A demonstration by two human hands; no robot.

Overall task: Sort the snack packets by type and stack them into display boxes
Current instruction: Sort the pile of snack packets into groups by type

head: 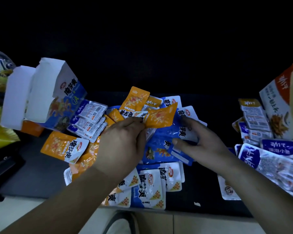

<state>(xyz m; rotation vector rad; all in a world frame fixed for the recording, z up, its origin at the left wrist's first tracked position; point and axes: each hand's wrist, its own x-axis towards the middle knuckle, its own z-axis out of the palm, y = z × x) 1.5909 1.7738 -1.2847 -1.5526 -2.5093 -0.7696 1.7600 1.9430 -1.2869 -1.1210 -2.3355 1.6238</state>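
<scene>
The orange packet is held above the middle of the table, over the mixed heap of packets. The left hand pinches its left end between thumb and fingertips, with the remaining fingers curled close together. Just right of it, the right hand rests on a blue packet on top of the heap: the thumb lies flat on the packet's near part and the fingers are spread and fairly straight over its far part. Whether any finger reaches beneath it cannot be told. Directly behind the held packet, a second orange packet lies tilted on the heap toward the far edge. More blue-and-white packets overlap one another at the near edge, partly hidden by the left forearm. Toward the left edge, a face-up orange-and-white packet lies near the left hand. A row of face-down white packets leans against the blue display box. That box lies tilted with its white flaps open toward the left edge. A yellow bag stands beyond it at the far-left corner, and a black object lies on the left edge. At the right edge stands an orange-and-white display box, with purple-and-silver packets piled below and beside it, well apart from the right hand. A small white scrap lies on the table near the near edge.
</scene>
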